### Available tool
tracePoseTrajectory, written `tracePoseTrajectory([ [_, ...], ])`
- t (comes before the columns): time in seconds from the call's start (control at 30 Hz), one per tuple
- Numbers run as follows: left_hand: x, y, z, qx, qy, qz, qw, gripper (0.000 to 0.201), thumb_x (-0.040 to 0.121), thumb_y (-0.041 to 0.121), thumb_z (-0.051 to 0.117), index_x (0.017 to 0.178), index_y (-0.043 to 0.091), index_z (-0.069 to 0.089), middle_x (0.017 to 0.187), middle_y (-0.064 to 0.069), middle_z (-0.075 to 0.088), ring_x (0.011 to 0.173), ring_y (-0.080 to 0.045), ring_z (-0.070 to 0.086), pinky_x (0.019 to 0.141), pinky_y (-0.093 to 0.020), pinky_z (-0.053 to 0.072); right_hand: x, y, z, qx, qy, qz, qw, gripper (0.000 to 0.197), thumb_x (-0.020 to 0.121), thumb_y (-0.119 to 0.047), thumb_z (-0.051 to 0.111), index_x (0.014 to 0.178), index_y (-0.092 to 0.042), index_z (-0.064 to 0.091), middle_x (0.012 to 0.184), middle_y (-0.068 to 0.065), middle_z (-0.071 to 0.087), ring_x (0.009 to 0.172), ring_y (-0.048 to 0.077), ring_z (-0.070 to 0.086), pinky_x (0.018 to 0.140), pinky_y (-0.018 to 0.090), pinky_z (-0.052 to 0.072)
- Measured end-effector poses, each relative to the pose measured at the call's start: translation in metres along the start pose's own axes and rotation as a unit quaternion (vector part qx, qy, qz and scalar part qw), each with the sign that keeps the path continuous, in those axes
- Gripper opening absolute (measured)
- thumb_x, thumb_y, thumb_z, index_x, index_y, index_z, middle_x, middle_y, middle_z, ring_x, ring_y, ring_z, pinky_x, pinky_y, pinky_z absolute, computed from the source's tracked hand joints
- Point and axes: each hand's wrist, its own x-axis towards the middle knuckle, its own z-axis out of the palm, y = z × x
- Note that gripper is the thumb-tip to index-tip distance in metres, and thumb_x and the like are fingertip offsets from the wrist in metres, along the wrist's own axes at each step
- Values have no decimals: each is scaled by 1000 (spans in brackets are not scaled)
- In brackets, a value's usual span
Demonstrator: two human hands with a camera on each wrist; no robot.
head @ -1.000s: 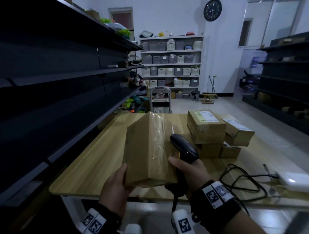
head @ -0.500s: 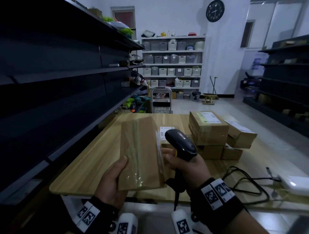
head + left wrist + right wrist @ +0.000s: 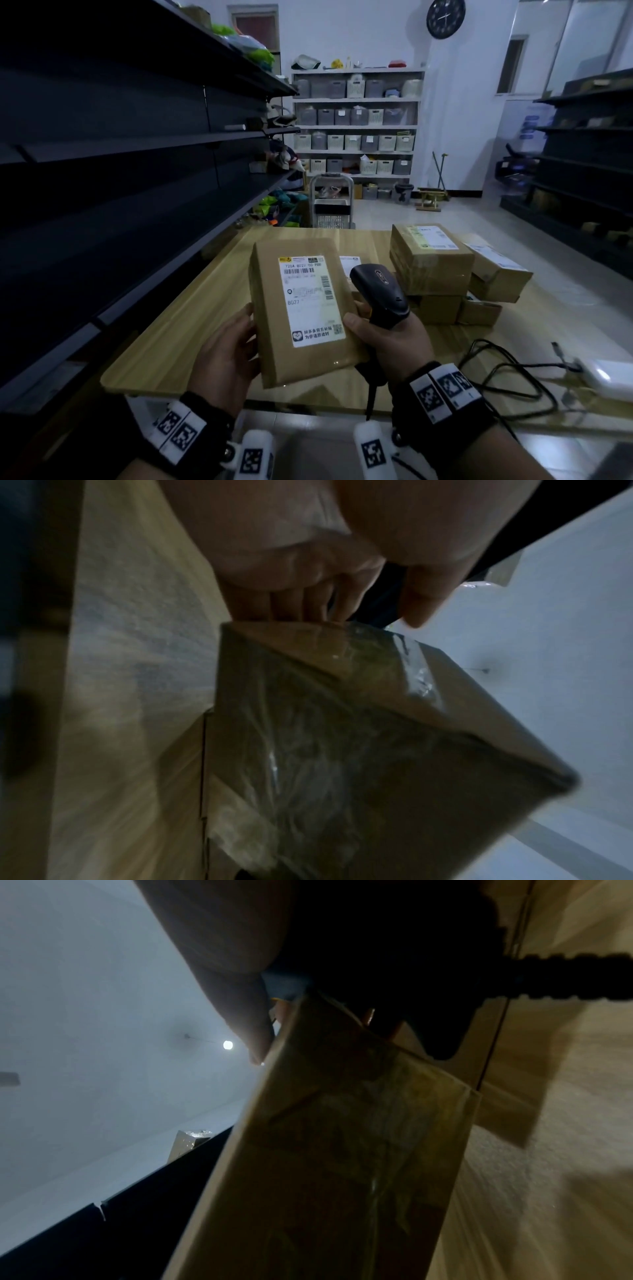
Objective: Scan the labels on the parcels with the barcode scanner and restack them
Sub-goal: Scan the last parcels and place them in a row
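Held up over the near edge of the counter (image 3: 178,329): a flat brown parcel (image 3: 301,315), label (image 3: 310,299) facing the head camera, barcode at the label's 12 o'clock end. Left hand (image 3: 224,356) at the parcel's 8 o'clock, thumb on the front edge, fingers (image 3: 301,604) curled behind the back face and clamped on it. Right hand (image 3: 394,339) at the parcel's 3 o'clock, wrapped around the handle of a black scanner (image 3: 378,294), thumb pressing on the parcel's right edge; scanner head tipped toward 11 o'clock, just beside the label. Clear tape glinting on the parcel's underside in the left wrist view. At 2 o'clock from the held parcel, well apart, a stack of boxes (image 3: 431,260) resting on the counter, labels up. Black cable (image 3: 507,373) looped on the counter at 4 o'clock, near a white device (image 3: 606,377) at the right edge.
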Motion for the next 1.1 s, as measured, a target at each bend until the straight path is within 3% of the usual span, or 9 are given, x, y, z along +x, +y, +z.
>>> tracePoseTrajectory([
  [0.07, 1, 1, -3, 36, -30, 3, 999, 35, 96, 50, 74, 118, 26, 86, 122, -11, 82, 102, -27, 80, 92, -51, 55, 4, 2, 4, -7, -15, 6, 1000, 28, 82, 7, 82, 108, -2, 76, 102, 18, 81, 96, 37, 79, 82, 49, 65],
  [0.13, 8, -4, -9, 58, -57, 3, 997, 60, 86, 52, 86, 137, 23, 76, 134, -17, 78, 122, -39, 75, 109, -63, 53, 9, 6, 8, -28, -12, 20, 999, 33, 79, 0, 87, 111, -7, 78, 106, 17, 81, 100, 40, 78, 87, 56, 63],
  [0.23, 20, -5, -13, 64, -26, 16, 998, 106, 67, 53, 101, 157, 18, 56, 143, -21, 72, 125, -48, 72, 111, -73, 52, 8, 3, 9, -39, -3, 63, 997, 25, 81, -11, 87, 104, -8, 79, 100, 15, 81, 93, 40, 78, 74, 49, 62],
  [0.4, 39, 0, -27, 47, 46, 62, 996, 71, 78, 49, 82, 138, 12, 72, 130, -26, 77, 121, -55, 71, 109, -78, 50, 5, -9, 1, -114, 8, 127, 985, 21, 83, -25, 83, 94, -9, 75, 77, 16, 73, 62, 32, 67, 60, 44, 50],
  [0.53, 44, -13, -35, 37, 84, 74, 993, 43, 101, 30, 72, 138, 8, 69, 124, -21, 81, 115, -49, 76, 91, -56, 65, 3, -14, 5, -114, -30, 147, 982, 21, 91, -20, 78, 81, -5, 68, 70, 19, 59, 55, 29, 56, 64, 47, 47],
  [0.67, 48, -21, -41, 45, 130, 92, 986, 75, 72, 43, 88, 137, 14, 67, 125, -16, 81, 116, -45, 77, 96, -57, 63, 5, -20, 12, -137, -70, 142, 978, 27, 90, -18, 77, 70, -8, 63, 60, 14, 53, 49, 26, 51, 62, 44, 45],
  [0.77, 52, -17, -42, 73, 134, 102, 983, 75, 67, 47, 88, 136, 25, 70, 126, -10, 81, 115, -39, 78, 98, -59, 63, 6, -27, 22, -158, -95, 152, 971, 21, 94, -15, 74, 78, -7, 63, 57, 10, 55, 49, 25, 52, 58, 40, 48],
  [1.0, 41, -26, -37, 210, 83, 149, 963, 87, 65, 44, 87, 147, 31, 62, 123, 3, 79, 105, -6, 77, 74, -23, 65, 11, -47, 50, -198, -154, 150, 956, 25, 89, -22, 77, 77, -4, 66, 64, 18, 56, 47, 29, 54, 60, 48, 50],
  [1.1, 44, -30, -37, 258, 78, 155, 950, 99, 59, 52, 87, 150, 27, 58, 130, 5, 73, 105, 0, 75, 76, -19, 64, 13, -55, 57, -219, -162, 151, 950, 28, 85, -30, 78, 70, -9, 67, 65, 20, 57, 50, 32, 55, 59, 51, 49],
])
